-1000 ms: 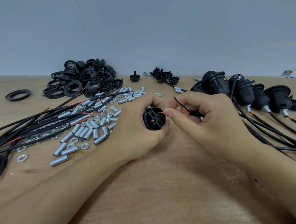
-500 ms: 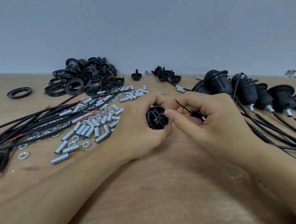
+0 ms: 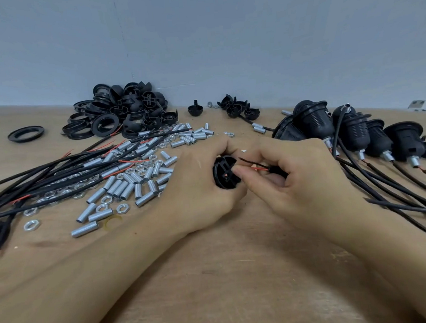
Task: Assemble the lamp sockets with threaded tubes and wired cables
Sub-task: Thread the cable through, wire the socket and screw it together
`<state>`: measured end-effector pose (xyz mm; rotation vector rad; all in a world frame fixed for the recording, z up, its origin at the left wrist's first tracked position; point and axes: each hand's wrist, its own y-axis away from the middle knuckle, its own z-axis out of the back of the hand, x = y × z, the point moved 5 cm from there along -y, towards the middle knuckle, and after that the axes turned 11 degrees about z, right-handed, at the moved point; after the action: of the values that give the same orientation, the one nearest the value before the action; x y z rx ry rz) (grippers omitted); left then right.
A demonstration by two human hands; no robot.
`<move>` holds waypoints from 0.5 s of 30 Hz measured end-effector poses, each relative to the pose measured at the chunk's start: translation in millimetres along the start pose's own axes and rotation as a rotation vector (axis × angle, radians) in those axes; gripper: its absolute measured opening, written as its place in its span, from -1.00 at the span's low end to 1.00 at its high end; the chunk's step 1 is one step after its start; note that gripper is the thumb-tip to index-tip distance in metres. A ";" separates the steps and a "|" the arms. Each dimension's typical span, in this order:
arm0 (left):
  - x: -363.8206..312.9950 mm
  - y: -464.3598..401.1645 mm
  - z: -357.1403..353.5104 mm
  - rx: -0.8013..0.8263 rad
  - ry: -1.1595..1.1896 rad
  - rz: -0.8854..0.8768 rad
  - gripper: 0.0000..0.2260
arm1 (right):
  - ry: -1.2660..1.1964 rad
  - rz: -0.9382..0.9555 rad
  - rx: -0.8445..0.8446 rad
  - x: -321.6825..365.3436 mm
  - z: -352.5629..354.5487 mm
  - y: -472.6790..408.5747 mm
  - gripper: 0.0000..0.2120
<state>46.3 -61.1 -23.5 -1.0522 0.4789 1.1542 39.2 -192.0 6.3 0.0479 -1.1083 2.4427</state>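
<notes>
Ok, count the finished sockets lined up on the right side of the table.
4 plainly visible, in a row: the first assembled socket nearest the hands, the second, the third, and the fourth farthest right. Another black part behind the first may be a fifth.

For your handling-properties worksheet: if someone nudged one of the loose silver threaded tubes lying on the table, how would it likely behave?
A threaded tube is a plain cylinder lying on its side, so it would probably roll across the table. It looks like stiff metal, unlikely to bend. Its ridged thread may give fingers some grip.

tubes (image 3: pixel 123 186) left of hands; cables (image 3: pixel 44 178) farther left | sockets (image 3: pixel 356 131) right
</notes>
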 end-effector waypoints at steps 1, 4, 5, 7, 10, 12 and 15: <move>-0.8 0.4 -0.1 -0.006 0.004 0.002 -0.80 | 0.007 -0.002 -0.004 -0.2 -0.5 0.4 -0.89; -1.0 1.6 -0.1 -0.019 -0.037 -0.012 -0.84 | -0.015 -0.007 -0.010 -1.1 -2.4 2.1 -0.88; -0.5 1.4 -0.1 -0.017 -0.064 -0.018 -0.83 | -0.035 -0.013 -0.001 -2.3 -3.7 2.2 -0.88; 2.4 -0.1 0.3 -0.006 -0.079 0.011 -0.81 | -0.080 -0.033 0.016 -6.1 -5.0 2.3 -0.89; 1.6 -0.7 0.9 0.008 -0.046 0.032 -0.66 | -0.211 -0.066 0.015 -11.6 -4.2 2.0 -0.83; 0.3 -0.1 -0.7 0.022 -0.054 0.020 -0.65 | -0.268 -0.060 0.016 -12.0 -3.8 2.3 -0.74; 4.1 -0.5 0.2 0.015 -0.020 0.061 -0.82 | -0.253 -0.064 -0.022 -12.8 -3.0 3.2 -0.70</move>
<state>48.3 -58.9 -26.4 -1.0187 0.5063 1.2126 49.8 -196.7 -0.7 0.3891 -1.2187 2.4139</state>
